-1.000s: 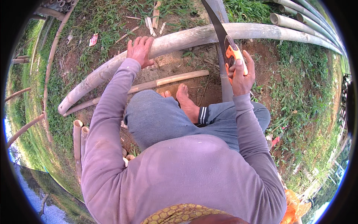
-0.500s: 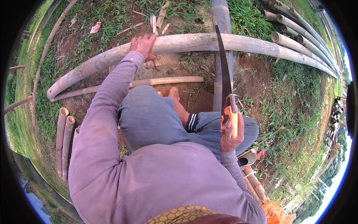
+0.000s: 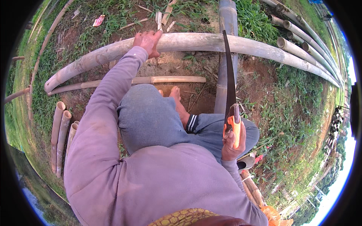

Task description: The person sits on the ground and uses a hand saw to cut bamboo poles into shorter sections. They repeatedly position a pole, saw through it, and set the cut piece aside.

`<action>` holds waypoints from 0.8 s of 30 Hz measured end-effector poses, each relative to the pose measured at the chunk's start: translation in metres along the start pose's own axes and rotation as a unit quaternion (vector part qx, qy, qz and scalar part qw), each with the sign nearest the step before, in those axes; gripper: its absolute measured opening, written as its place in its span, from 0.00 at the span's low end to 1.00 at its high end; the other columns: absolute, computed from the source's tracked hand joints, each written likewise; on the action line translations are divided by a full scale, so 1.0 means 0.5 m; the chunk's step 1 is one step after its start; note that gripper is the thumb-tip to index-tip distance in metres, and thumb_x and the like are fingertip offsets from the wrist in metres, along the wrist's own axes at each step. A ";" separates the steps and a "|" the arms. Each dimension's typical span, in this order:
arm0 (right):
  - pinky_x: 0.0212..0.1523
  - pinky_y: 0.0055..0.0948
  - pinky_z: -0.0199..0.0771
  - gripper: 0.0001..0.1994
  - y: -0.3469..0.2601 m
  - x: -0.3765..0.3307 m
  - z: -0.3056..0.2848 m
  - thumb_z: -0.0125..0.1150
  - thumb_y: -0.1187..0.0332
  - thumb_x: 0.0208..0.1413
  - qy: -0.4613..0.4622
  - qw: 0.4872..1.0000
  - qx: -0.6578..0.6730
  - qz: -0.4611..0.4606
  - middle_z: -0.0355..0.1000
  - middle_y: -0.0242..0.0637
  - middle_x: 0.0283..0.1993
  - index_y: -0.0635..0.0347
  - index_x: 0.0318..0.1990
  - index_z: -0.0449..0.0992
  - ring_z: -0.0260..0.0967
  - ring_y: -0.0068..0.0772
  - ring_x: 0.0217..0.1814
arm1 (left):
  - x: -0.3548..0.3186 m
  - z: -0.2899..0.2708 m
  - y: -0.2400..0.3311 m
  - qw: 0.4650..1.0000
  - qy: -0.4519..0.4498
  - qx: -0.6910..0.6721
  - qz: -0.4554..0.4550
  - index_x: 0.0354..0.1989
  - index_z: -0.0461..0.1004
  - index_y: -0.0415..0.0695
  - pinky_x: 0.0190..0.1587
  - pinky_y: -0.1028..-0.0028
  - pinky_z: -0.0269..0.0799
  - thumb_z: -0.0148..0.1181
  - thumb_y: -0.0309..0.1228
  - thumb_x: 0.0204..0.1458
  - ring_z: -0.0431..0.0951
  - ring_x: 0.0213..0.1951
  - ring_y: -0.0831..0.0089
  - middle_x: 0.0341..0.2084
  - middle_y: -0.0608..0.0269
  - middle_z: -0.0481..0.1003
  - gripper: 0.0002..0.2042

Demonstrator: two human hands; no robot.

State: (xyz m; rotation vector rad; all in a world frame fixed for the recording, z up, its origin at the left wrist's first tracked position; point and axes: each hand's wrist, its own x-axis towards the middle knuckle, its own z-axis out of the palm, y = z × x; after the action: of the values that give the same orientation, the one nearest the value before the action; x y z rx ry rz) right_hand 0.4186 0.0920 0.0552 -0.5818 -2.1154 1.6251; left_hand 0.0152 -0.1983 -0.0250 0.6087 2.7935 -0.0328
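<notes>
A long pale bamboo pole (image 3: 188,42) lies crosswise in front of me, over a thicker grey bamboo pole (image 3: 221,90) that runs away from me. My left hand (image 3: 148,42) is closed over the top of the pale pole, left of that crossing. In my right hand (image 3: 234,145), the fingers wrap the orange handle of a handsaw (image 3: 230,83). Its dark, tapering blade points away from me and reaches across the pale pole near the crossing, the tip just past the far side. Whether the teeth sit in a cut I cannot tell.
A thinner bamboo length (image 3: 177,79) lies between my feet and the pale pole. Short bamboo pieces (image 3: 59,139) stand at my left. Several bamboo poles (image 3: 301,51) are stacked at the far right. A grey shoe (image 3: 247,162) and an orange net bag (image 3: 272,214) are at the lower right.
My right hand has drawn the saw slightly back toward me, so less of the blade's tip extends beyond the pale pole. My left hand keeps its hold on the pole.
</notes>
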 end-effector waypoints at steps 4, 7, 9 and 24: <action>0.48 0.26 0.80 0.27 0.064 0.211 0.126 0.65 0.63 0.74 0.025 0.998 -0.002 -0.053 0.81 0.46 0.59 0.71 0.72 0.69 0.77 0.25 0.48 | 0.008 -0.015 0.007 1.000 -0.023 0.001 -0.003 0.69 0.66 0.57 0.67 0.49 0.69 0.82 0.48 0.41 0.78 0.65 0.52 0.60 0.55 0.78 0.44; 0.59 0.31 0.81 0.22 0.034 0.418 0.194 0.65 0.67 0.73 0.037 0.998 0.010 -0.041 0.81 0.45 0.60 0.70 0.69 0.74 0.78 0.31 0.60 | 0.018 -0.027 0.041 1.000 -0.012 0.003 0.013 0.69 0.67 0.57 0.66 0.49 0.70 0.82 0.49 0.42 0.78 0.64 0.53 0.60 0.56 0.79 0.43; 0.59 0.31 0.80 0.22 0.008 0.405 0.192 0.65 0.67 0.73 0.021 0.999 0.025 0.018 0.81 0.44 0.60 0.70 0.69 0.74 0.79 0.31 0.58 | 0.008 -0.038 0.021 1.000 -0.009 0.007 0.007 0.69 0.68 0.58 0.65 0.49 0.71 0.82 0.48 0.43 0.79 0.64 0.53 0.60 0.57 0.79 0.43; 0.34 0.21 0.78 0.17 -0.003 0.458 0.202 0.66 0.67 0.73 0.020 1.000 0.010 -0.007 0.82 0.36 0.49 0.70 0.62 0.80 0.75 0.18 0.34 | 0.014 -0.027 0.028 1.000 -0.017 -0.013 0.011 0.71 0.65 0.59 0.68 0.50 0.68 0.84 0.48 0.39 0.77 0.65 0.53 0.59 0.56 0.78 0.48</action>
State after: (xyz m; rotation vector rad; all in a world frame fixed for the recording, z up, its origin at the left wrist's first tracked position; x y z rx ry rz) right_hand 0.1728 0.1378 0.0477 -0.5873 -2.0669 1.6122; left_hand 0.0114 -0.1818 -0.0137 0.6259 2.7499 -0.0030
